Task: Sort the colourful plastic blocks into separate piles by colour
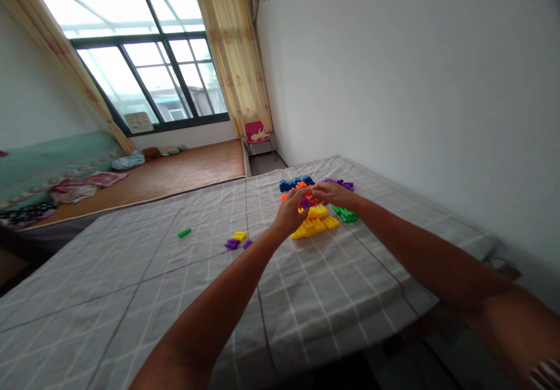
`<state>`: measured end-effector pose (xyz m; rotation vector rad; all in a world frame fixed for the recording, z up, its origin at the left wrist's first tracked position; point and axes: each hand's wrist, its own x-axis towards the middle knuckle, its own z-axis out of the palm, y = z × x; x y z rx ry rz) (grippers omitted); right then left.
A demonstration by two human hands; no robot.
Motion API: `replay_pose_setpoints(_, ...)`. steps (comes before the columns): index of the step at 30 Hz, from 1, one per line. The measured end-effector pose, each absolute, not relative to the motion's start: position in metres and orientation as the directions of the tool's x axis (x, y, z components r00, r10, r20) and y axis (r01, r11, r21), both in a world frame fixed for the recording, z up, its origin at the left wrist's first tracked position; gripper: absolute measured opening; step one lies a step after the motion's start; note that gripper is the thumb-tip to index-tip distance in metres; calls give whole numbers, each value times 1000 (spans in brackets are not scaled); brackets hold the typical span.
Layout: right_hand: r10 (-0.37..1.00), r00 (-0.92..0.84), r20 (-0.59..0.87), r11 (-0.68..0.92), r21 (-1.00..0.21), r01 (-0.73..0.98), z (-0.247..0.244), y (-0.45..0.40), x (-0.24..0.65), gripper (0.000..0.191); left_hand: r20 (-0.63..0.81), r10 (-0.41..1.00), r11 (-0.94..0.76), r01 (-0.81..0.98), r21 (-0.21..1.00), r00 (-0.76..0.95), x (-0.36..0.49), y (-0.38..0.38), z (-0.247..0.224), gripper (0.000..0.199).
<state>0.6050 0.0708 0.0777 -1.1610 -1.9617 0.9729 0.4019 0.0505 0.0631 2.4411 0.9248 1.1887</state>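
L hand, R hand at purple pc nr table's far R corner; yellow pcs bunched, prob. by colour; fingers' grip: can't tell.

Ctr: 1 L hand & 1 R hand, 2 total. Stick heaps there = 5: 1 blue heap, 1 orange heap, 1 yellow heap, 1 green heap, 1 purple heap. Sticks per heap: too small to count. Left of ctr: 1 green stick, 1 yellow clump, 2 purple clumps. Upper left: 1 big window w/ 2 curtains. Above ctr: 1 pink chair w/ 1 soft toy.
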Motion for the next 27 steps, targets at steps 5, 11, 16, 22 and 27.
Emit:
replay_pose_setpoints(5, 888, -417, 193, 302, -929, 214, 63, 76, 598, 43, 631, 579, -808, 465, 361, 516, 406, 45, 67, 55)
replay_pose_setpoints(11, 982, 86, 168, 111, -885, 453, 55, 135, 700, 24, 535, 674, -720, 616, 321, 509, 332, 31, 65, 39)
replay_pose_setpoints(16, 944, 266, 192, -118, -558, 821, 34, 167, 751, 25, 449, 804, -560, 748, 355, 389, 264, 14, 51, 31)
replay_pose_setpoints(22, 965, 171, 201, -97, -333, 938, 21, 184, 743, 21, 419, 860, -454, 812, 366, 292, 210, -11, 43, 31)
replay_pose_setpoints(27, 946, 223, 235, -146, -306, 941, 36, 162, 736, 26, 435, 870, -402, 845, 353, 231, 172, -25, 46, 31)
